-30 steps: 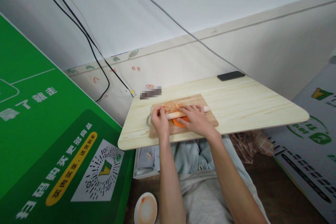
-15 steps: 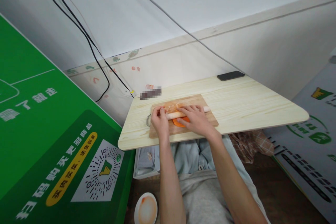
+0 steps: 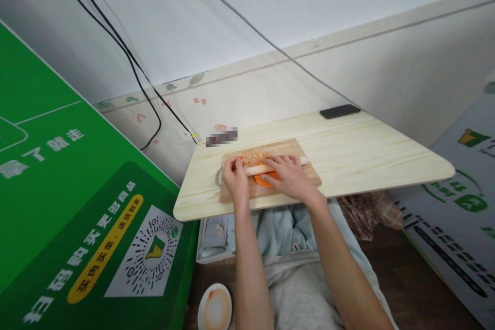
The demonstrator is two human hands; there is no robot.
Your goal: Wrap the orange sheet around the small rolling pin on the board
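A wooden cutting board (image 3: 311, 179) lies on the table, and a pale rolling pin (image 3: 258, 169) lies crosswise over it. My left hand (image 3: 235, 178) has its fingers closed at the pin's left end, thumb and forefinger pinched together. Over the pin's right part rests my right hand (image 3: 289, 175), palm down with fingers stretched out. Below the pin a flat orange piece (image 3: 263, 181) shows, with my right thumb on it. Behind the pin lies crinkled, see-through orange material (image 3: 253, 158), perhaps plastic film. My hands hide part of the pin.
The light wooden table (image 3: 371, 154) meets the wall. A black phone (image 3: 340, 112) lies at its back edge. Below stand a stained white dish (image 3: 215, 307) and a white box (image 3: 216, 234). Green panels (image 3: 116, 206) flank the left; cables (image 3: 127, 51) run down the wall.
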